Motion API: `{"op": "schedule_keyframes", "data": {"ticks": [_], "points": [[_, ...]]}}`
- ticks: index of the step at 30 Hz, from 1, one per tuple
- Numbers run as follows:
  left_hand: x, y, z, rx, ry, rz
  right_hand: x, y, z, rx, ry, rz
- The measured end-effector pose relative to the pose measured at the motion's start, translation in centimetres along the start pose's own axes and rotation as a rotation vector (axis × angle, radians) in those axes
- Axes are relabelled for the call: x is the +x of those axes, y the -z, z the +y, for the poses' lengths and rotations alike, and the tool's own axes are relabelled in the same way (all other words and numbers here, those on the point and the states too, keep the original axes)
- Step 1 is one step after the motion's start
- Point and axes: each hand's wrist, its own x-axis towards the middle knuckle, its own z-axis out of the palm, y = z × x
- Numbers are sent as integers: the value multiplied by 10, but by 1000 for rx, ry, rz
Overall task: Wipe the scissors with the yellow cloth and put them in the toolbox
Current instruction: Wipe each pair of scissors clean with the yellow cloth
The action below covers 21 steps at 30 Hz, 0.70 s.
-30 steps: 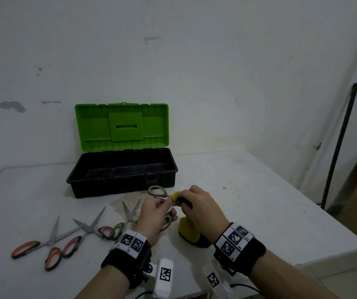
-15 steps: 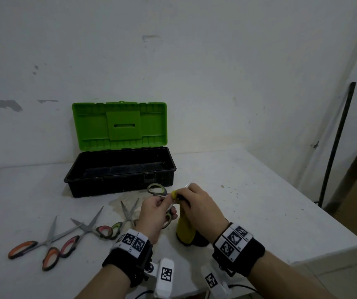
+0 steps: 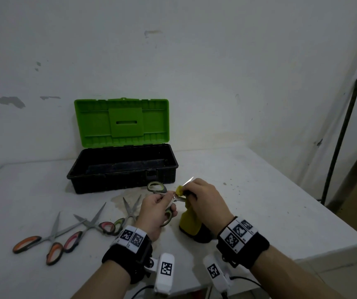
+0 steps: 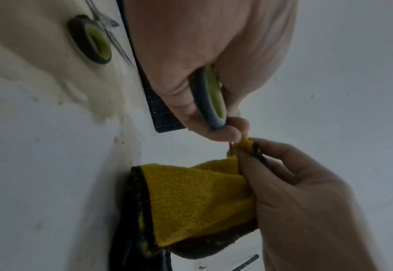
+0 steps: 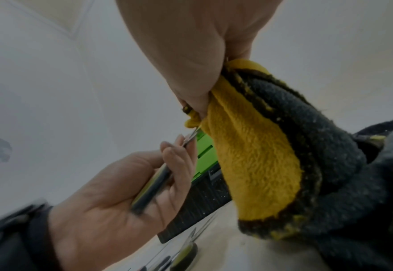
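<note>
Black plastic forms the toolbox [image 3: 121, 169] body, its green lid [image 3: 121, 121] standing upright at the back of the white worktop [image 3: 259, 201]; what shows of the inside looks bare (the near wall hides part of the floor). In front of it, the left hand [image 3: 155, 212] has its grip closed around the handles of the scissors [image 3: 162, 190], held above the worktop. The right hand [image 3: 205, 201] pinches the yellow cloth [image 3: 189, 221] around the blades, whose tip pokes past the fingers. Three other scissors [image 3: 82, 227] lie to the left.
</note>
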Motion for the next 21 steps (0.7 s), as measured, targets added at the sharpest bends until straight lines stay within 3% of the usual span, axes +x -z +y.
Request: {"op": "schedule_keyframes", "data": {"ticks": [5, 11, 17, 19, 21], "points": [[-1, -1, 0, -33, 14, 16, 9, 10, 10, 15, -142, 184], [-1, -3, 2, -24, -17, 0, -11, -1, -13, -74, 80, -47], [-2, -1, -2, 31, -28, 6, 4, 9, 6, 1, -142, 154], [-1, -1, -2, 59, -45, 17, 3, 11, 4, 26, -104, 189], [0, -3, -2, 90, -67, 7, -3, 7, -6, 30, -17, 97]]}}
